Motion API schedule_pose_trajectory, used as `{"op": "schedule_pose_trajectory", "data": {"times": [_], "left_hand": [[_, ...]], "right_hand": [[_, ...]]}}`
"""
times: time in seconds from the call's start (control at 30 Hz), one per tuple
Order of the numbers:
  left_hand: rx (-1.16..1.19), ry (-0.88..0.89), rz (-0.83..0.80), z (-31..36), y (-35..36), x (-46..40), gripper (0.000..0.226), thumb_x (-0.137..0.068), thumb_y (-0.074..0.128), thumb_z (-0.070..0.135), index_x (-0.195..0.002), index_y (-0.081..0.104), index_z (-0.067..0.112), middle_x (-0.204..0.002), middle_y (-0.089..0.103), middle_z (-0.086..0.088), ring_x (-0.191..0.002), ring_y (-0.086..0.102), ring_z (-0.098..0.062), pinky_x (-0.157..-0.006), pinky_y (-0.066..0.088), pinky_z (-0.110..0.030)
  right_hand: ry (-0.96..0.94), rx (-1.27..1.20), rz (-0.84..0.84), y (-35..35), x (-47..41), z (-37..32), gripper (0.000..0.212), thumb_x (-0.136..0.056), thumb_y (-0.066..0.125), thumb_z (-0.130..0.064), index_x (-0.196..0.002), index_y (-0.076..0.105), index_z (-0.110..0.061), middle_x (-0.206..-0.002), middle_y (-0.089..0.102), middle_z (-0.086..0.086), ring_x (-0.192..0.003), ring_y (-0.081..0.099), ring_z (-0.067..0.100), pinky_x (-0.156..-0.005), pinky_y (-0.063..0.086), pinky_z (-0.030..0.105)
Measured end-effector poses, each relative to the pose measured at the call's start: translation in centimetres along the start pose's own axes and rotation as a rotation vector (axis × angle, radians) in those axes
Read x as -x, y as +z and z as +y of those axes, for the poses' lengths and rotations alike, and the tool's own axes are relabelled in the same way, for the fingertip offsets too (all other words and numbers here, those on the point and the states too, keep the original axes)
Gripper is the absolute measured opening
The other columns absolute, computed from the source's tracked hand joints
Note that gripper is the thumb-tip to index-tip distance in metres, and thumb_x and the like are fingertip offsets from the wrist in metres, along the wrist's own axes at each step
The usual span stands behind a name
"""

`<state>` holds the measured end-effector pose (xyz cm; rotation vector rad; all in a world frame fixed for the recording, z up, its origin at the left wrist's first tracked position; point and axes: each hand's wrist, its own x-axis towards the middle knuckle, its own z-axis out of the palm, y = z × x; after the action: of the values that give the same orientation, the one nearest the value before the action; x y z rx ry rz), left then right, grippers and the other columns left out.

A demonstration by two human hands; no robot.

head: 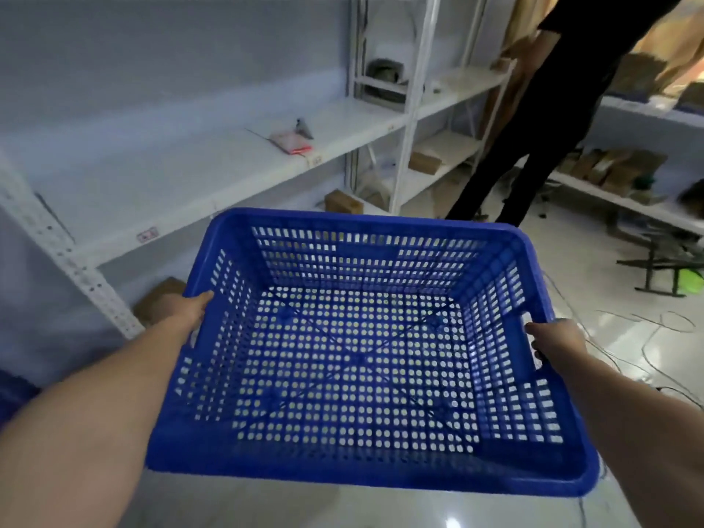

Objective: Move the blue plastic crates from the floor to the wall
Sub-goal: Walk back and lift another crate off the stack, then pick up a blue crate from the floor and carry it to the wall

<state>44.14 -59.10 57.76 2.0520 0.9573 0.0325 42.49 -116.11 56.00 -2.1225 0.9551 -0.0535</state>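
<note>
A blue plastic crate (365,470) with perforated walls and floor hangs in front of me above the shiny floor, and it is empty. My left hand (188,312) grips its left handle slot. My right hand (552,339) grips the right handle slot, fingers hooked through the opening. The crate is tilted slightly down to the right. A sliver of another blue thing (13,394) shows at the far left edge; I cannot tell what it is.
White metal shelving (228,173) runs along the pale wall on the left, with a red-white packet (291,142) and cardboard boxes (343,202) on it. A person in black trousers (533,139) stands ahead to the right. Cables (647,337) and a black stand (663,268) lie on the right floor.
</note>
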Motion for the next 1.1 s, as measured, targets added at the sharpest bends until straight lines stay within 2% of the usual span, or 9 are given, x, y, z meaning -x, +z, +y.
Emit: {"op": "schedule_pose_trajectory", "data": {"times": [0.37, 0.5, 0.63, 0.73, 0.8, 0.9, 0.97, 1.03, 1.1], "left_hand": [[0.085, -0.368, 0.272, -27.2, -26.3, 6.0, 0.054, -0.080, 0.067, 0.052, -0.080, 0.067, -0.002, -0.077, 0.067, -0.021, -0.069, 0.064, -0.033, -0.070, 0.054, -0.041], [0.038, -0.501, 0.412, -36.4, -35.2, 9.6, 0.055, -0.083, 0.066, 0.049, -0.062, 0.061, -0.001, -0.055, 0.057, -0.018, -0.057, 0.058, -0.033, -0.071, 0.054, -0.044], [0.066, -0.593, 0.557, -44.0, -42.1, 12.8, 0.055, -0.086, 0.064, 0.043, -0.053, 0.052, 0.002, -0.035, 0.046, -0.010, -0.036, 0.048, -0.026, -0.047, 0.045, -0.025], [0.070, -0.691, 0.568, -47.7, -46.1, 15.1, 0.063, -0.085, 0.061, 0.052, -0.092, 0.065, -0.011, -0.061, 0.054, -0.017, -0.058, 0.053, -0.032, -0.065, 0.047, -0.039], [0.111, -0.735, 0.592, -49.9, -48.2, 16.1, 0.070, -0.086, 0.059, 0.052, -0.113, 0.060, -0.013, -0.095, 0.065, -0.027, -0.087, 0.060, -0.043, -0.080, 0.046, -0.044], [0.148, -0.728, 0.674, -52.6, -51.0, 16.9, 0.069, -0.088, 0.060, 0.047, -0.122, 0.054, -0.014, -0.123, 0.059, -0.028, -0.111, 0.056, -0.048, -0.089, 0.046, -0.045], [0.159, -0.755, 0.691, -54.1, -52.9, 16.5, 0.063, -0.089, 0.059, 0.046, -0.108, 0.058, -0.014, -0.109, 0.063, -0.027, -0.098, 0.060, -0.046, -0.082, 0.049, -0.043], [0.136, -0.825, 0.755, -55.0, -54.6, 15.8, 0.050, -0.086, 0.063, 0.045, -0.084, 0.058, -0.005, -0.076, 0.060, -0.017, -0.067, 0.057, -0.037, -0.062, 0.046, -0.038], [0.150, -0.866, 0.785, -55.9, -56.4, 14.3, 0.048, -0.085, 0.063, 0.047, -0.082, 0.054, -0.001, -0.064, 0.050, -0.010, -0.055, 0.049, -0.029, -0.049, 0.040, -0.033]], "right_hand": [[-0.296, 0.159, -0.366, 18.8, 19.8, -9.2, 0.020, -0.087, 0.064, -0.011, -0.077, 0.054, 0.003, -0.056, 0.051, 0.016, -0.047, 0.049, 0.025, -0.052, 0.041, 0.035], [-0.377, 0.236, -0.546, 26.6, 29.4, -11.6, 0.022, -0.084, 0.065, -0.015, -0.091, 0.057, 0.004, -0.061, 0.056, 0.020, -0.054, 0.054, 0.029, -0.054, 0.045, 0.038], [-0.463, 0.289, -0.691, 32.9, 38.3, -13.5, 0.020, -0.079, 0.066, -0.021, -0.081, 0.058, -0.003, -0.062, 0.060, 0.017, -0.054, 0.057, 0.029, -0.054, 0.047, 0.037], [-0.545, 0.298, -0.769, 37.2, 43.9, -15.2, 0.022, -0.080, 0.065, -0.016, -0.090, 0.059, 0.002, -0.062, 0.058, 0.016, -0.052, 0.054, 0.027, -0.053, 0.045, 0.033], [-0.607, 0.304, -0.782, 40.1, 47.1, -16.9, 0.030, -0.080, 0.066, -0.017, -0.100, 0.058, 0.004, -0.072, 0.063, 0.020, -0.054, 0.057, 0.028, -0.048, 0.045, 0.028], [-0.685, 0.355, -0.829, 44.1, 51.7, -19.6, 0.029, -0.081, 0.065, -0.024, -0.097, 0.062, 0.001, -0.071, 0.066, 0.020, -0.059, 0.064, 0.032, -0.050, 0.052, 0.034], [-0.724, 0.368, -0.847, 46.8, 54.5, -21.3, 0.031, -0.080, 0.066, -0.028, -0.093, 0.063, 0.001, -0.072, 0.068, 0.022, -0.062, 0.066, 0.035, -0.056, 0.055, 0.043], [-0.769, 0.362, -0.866, 49.8, 56.9, -23.1, 0.036, -0.081, 0.067, -0.032, -0.096, 0.061, 0.000, -0.079, 0.069, 0.023, -0.065, 0.066, 0.035, -0.058, 0.055, 0.042], [-0.813, 0.370, -0.885, 52.8, 59.2, -25.1, 0.038, -0.081, 0.067, -0.035, -0.097, 0.062, -0.001, -0.074, 0.067, 0.020, -0.062, 0.065, 0.033, -0.051, 0.055, 0.036]]}}
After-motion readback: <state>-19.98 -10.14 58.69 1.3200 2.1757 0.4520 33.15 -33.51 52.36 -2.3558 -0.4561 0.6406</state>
